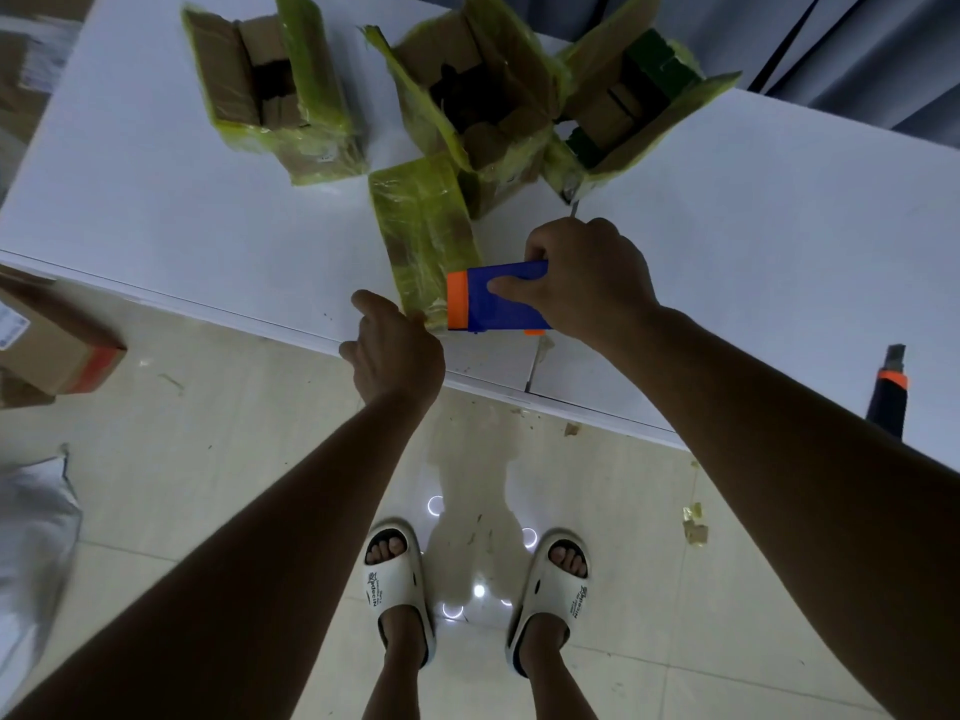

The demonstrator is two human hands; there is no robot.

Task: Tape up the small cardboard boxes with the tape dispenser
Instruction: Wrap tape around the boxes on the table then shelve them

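Note:
A small closed cardboard box (423,226), covered in yellow-green tape, lies near the front edge of the white table (156,210). My right hand (587,278) grips a blue and orange tape dispenser (493,298), whose orange end meets the box's near end. My left hand (395,345) rests at the box's near left corner by the table edge, with its fingers curled. Whether it pinches tape is hidden. Three more taped boxes stand behind with flaps open: one at the left (270,85), one in the middle (478,96), one at the right (623,106).
A black and orange tool (889,392) lies on the table at the right. A cardboard box (52,345) sits at the left below the table edge. Tape scraps litter the tiled floor by my sandalled feet.

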